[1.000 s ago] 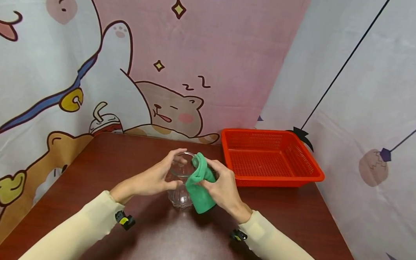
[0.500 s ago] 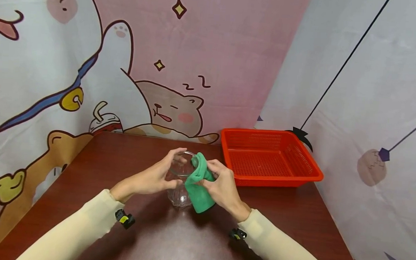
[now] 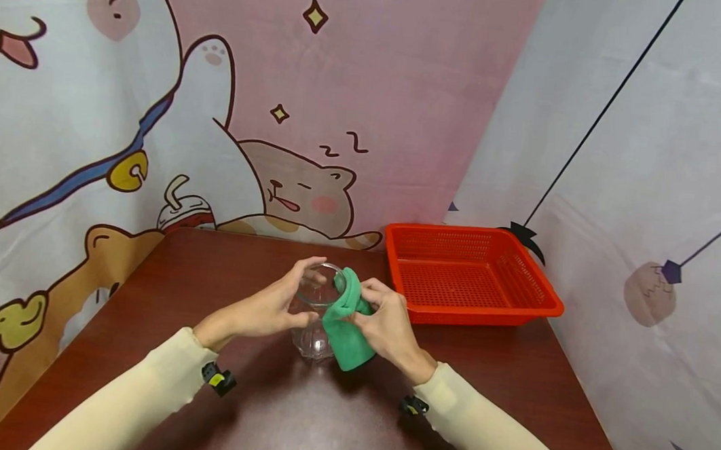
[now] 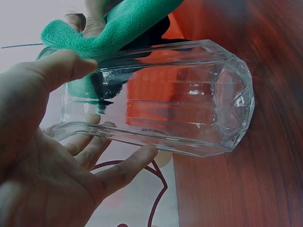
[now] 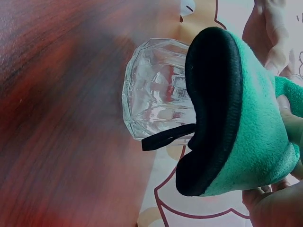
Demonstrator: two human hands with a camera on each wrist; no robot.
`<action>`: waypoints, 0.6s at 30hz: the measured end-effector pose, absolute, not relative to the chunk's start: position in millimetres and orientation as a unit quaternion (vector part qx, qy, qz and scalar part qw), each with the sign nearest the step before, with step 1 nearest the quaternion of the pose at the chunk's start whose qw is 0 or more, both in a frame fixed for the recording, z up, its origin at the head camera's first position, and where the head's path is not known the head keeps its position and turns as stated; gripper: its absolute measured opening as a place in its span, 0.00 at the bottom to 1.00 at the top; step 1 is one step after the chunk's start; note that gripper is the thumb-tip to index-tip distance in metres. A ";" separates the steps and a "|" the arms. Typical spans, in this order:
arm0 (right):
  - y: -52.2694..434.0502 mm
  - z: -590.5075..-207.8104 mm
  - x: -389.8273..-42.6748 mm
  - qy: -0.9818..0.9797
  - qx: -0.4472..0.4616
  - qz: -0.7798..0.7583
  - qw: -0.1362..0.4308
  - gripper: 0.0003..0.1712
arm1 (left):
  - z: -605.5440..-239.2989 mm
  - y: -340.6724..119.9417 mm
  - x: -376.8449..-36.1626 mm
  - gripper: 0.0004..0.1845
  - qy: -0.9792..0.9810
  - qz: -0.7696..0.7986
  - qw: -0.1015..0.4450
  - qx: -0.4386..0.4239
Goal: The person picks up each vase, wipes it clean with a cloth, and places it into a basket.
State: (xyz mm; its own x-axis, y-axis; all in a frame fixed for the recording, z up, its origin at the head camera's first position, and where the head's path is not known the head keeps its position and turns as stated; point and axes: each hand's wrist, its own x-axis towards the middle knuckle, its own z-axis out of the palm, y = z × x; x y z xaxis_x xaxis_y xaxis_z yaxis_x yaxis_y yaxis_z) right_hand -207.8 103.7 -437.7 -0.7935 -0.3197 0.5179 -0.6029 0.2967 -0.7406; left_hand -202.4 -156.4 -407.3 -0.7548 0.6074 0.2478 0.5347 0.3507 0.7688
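Observation:
A clear, faceted glass jar (image 3: 314, 341) stands upright on the table with its mouth up. My left hand (image 3: 264, 310) holds it near the top, the thumb on the near side and the fingers round the far side, as the left wrist view shows on the glass (image 4: 184, 101). My right hand (image 3: 390, 325) pinches a green cloth (image 3: 349, 347) folded over the right part of the rim, with one end tucked inside the mouth. The right wrist view shows the cloth's black edging and a black loop (image 5: 165, 138) hanging beside the jar. The cloth hides part of the right fingers.
A red perforated plastic basket (image 3: 472, 311) stands on the brown wooden table (image 3: 492, 395), behind and right of the jar. Cartoon-printed fabric (image 3: 403, 118) hangs close behind the table and along both sides.
Both hands keep nearly the same hold on the jar and the cloth. The cloth's fold at the rim has shifted very slightly, and the head view has moved a little.

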 end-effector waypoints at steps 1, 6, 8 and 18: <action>104.0 -438.3 -208.4 -0.795 0.292 0.514 0.136 0.18 | -407.3 -156.5 -202.8 0.52 0.821 0.451 0.041 0.347; 105.1 -442.0 -210.7 -0.812 0.303 0.480 0.136 0.19 | -407.9 -156.7 -204.9 0.52 0.821 0.453 0.044 0.345; 105.3 -444.1 -211.0 -0.821 0.306 0.463 0.136 0.19 | -407.1 -156.3 -204.5 0.53 0.820 0.455 0.045 0.344; 106.7 -449.2 -207.9 -0.848 0.316 0.410 0.111 0.27 | -408.2 -156.2 -203.0 0.52 0.822 0.454 0.042 0.341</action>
